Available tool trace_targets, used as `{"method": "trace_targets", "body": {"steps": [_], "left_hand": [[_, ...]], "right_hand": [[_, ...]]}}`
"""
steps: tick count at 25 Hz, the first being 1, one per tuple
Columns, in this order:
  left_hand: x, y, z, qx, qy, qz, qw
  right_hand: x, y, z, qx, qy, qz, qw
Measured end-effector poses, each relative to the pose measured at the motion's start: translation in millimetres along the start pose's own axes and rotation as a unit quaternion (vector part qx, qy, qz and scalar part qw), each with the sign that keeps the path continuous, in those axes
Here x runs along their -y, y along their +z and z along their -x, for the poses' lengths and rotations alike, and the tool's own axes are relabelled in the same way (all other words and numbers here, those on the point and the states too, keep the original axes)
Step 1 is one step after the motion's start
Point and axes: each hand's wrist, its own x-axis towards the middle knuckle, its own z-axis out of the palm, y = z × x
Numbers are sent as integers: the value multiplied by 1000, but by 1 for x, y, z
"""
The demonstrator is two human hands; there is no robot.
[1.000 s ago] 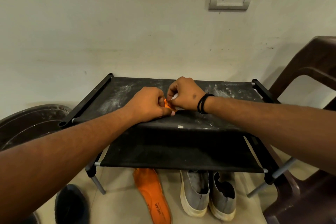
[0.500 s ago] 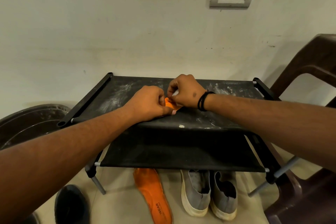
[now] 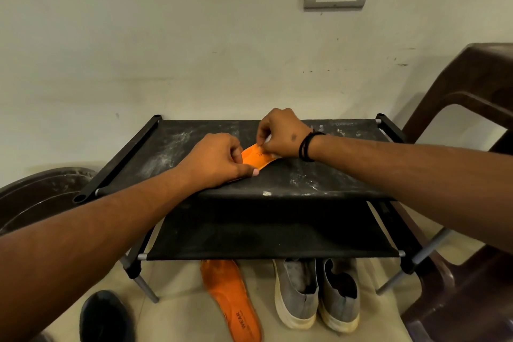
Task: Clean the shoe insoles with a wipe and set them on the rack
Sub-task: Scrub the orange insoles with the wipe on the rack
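Dusty black rack (image 3: 319, 175) bears an orange insole (image 3: 256, 159); floor (image 3: 183, 311) holds shoes (image 3: 316, 294).

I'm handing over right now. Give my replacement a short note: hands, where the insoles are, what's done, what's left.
Left hand pins one orange insole on the rack's top shelf.
Right hand pinches something white, likely the wipe, at that insole's far end.
Second insole lies on the floor under the rack, beside the grey shoes.
Done: one insole is on the rack.
Left: finish wiping it; wipe and rack the second.

Both hands, left (image 3: 219, 164), right (image 3: 280, 136), pinch orange insole (image 3: 256, 158) on rack (image 3: 319, 175) top (dusty).
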Motion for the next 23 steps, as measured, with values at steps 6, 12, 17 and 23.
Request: {"method": "trace_targets", "body": {"steps": [6,12,17,23], "left_hand": [[-1,0,0,-2,13,-5,1000],[1,0,2,5,8,0,1000],[2,-1,0,6,11,6,1000],[3,-1,-1,18,19,13,1000]], "right_hand": [[6,-1,21,44,-58,-33,997],[-8,-5,12,18,-17,8,1000],[8,2,24,61,-76,-30,995],[-4,2,3,9,-56,40,998]]}}
